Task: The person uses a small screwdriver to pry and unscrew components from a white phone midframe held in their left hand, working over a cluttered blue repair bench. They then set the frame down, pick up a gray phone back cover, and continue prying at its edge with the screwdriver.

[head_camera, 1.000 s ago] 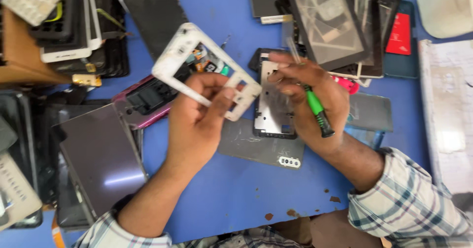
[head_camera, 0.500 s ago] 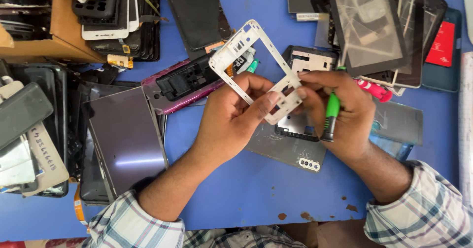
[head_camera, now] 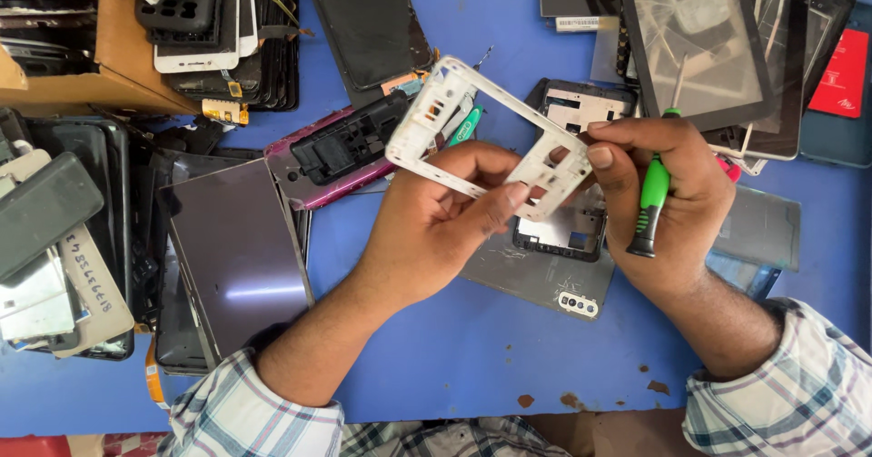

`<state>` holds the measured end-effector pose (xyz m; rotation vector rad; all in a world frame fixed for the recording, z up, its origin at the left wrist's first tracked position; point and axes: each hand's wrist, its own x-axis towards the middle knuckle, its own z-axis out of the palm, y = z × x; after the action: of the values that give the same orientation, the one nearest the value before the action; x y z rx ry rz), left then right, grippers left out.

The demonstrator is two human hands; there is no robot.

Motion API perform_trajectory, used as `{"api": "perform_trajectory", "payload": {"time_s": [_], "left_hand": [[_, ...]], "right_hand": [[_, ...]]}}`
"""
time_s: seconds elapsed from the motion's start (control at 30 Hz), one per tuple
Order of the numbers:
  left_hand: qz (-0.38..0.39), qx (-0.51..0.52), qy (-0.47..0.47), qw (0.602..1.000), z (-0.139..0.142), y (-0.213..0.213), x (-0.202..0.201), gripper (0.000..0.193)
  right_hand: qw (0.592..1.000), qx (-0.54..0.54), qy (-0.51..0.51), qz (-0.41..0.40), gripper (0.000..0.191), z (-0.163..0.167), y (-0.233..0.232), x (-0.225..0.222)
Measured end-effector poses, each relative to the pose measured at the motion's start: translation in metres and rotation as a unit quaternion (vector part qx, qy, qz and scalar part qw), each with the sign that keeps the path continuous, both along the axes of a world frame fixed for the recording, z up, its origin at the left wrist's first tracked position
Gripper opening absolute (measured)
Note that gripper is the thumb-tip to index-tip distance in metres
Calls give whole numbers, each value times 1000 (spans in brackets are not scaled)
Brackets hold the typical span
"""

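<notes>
Nearest the camera, two plaid sleeves [head_camera: 245, 412] frame the scene, forearms reaching out over the blue table [head_camera: 436, 366]. The left hand [head_camera: 436, 225] is closed around a white phone frame [head_camera: 486, 139], thumb and fingers pinching its lower rail and holding it tilted above the table. The right hand [head_camera: 668, 198] meets it at the frame's right end, thumb and forefinger nipping that corner, while the rest of the hand is curled around a green screwdriver [head_camera: 652, 198], tucked upright in the palm, tip clear of the frame. So this reads as the inspection step: frame lifted, turned and looked over, tool parked. Bringing the tip to any screw would, I judge, call for a steady left grip while the right shifts its hold on the driver. Just under the hands lies a grey back cover [head_camera: 536, 280] with an open black phone body [head_camera: 563, 230] on it. Further left, a dark screen panel [head_camera: 236, 248] and a magenta phone shell [head_camera: 336, 153]. Beyond, a tablet glass [head_camera: 699, 39] and stacked phones in a cardboard box [head_camera: 118, 48].
</notes>
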<state>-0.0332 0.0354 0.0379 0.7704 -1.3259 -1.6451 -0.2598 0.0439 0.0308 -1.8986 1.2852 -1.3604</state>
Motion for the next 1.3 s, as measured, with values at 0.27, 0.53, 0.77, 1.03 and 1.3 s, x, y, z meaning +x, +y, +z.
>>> {"api": "perform_trajectory", "payload": {"time_s": [0.27, 0.53, 0.77, 1.03, 1.3], "left_hand": [[69, 23, -36, 997, 1, -3, 3, 20], [15, -25, -16, 999, -2, -1, -2, 22], [56, 23, -16, 998, -4, -2, 0, 16], [96, 9, -23, 995, -4, -4, 0, 27], [96, -14, -11, 995, -4, -4, -2, 34]], "right_hand": [[995, 25, -62, 74, 7, 4, -4, 7], [998, 1, -26, 54, 8, 3, -2, 9], [996, -33, -32, 70, 21, 6, 0, 14], [979, -58, -154, 123, 67, 1, -6, 14], [992, -49, 61, 100, 20, 11, 3, 11]]}}
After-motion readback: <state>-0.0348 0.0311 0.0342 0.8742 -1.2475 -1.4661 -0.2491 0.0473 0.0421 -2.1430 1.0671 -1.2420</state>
